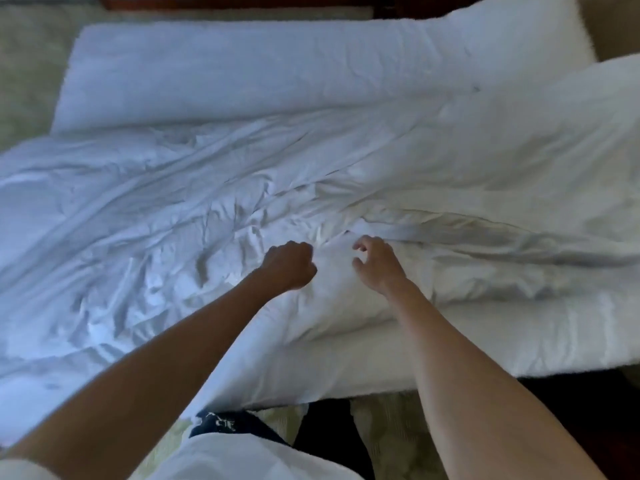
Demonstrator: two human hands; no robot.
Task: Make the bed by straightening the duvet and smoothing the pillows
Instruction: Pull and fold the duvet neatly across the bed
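Observation:
A crumpled white duvet (207,202) lies across the bed, heavily creased in the middle and folded over on itself toward the right. My left hand (290,265) is a closed fist pressed onto the duvet near its folded edge; whether it pinches fabric cannot be told. A hand's width to the right, my right hand (377,261) hovers over the same fold with fingers curled and apart, holding nothing. A long white pillow or bolster (242,71) lies along the far side of the bed. The bare white mattress (502,344) shows at the near right.
Pale patterned carpet (24,81) shows beyond the bed at the far left and near my legs (391,424). Dark wooden furniture (225,0) stands along the top edge. The bed's near edge runs just in front of my body.

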